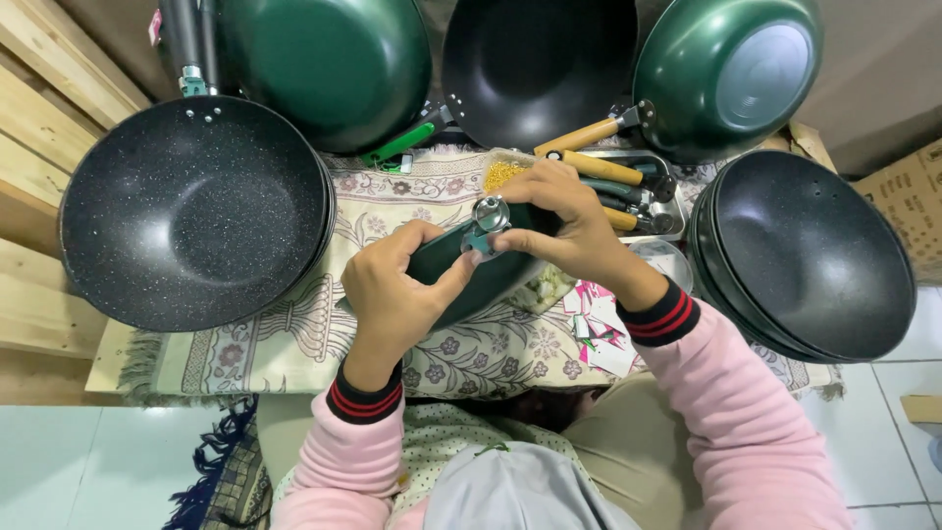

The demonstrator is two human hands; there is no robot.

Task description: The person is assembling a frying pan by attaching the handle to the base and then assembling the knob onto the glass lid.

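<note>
My left hand [392, 290] grips a dark green pan handle [444, 257] near its metal end. My right hand [564, 221] closes over the far side of the same handle, with thumb and fingers pinching the shiny metal bracket [491, 213] at its tip. Both hands hover over a patterned cloth [294, 339]. The part of the handle under my right palm is hidden.
A speckled black wok [191, 211] lies at left, stacked black woks [810, 255] at right. Green and black pans [329, 64] lean at the back. A metal tray [667, 201] holds wooden and green handles. Small brass screws [502, 174] and pink paper tags [599, 329] lie nearby.
</note>
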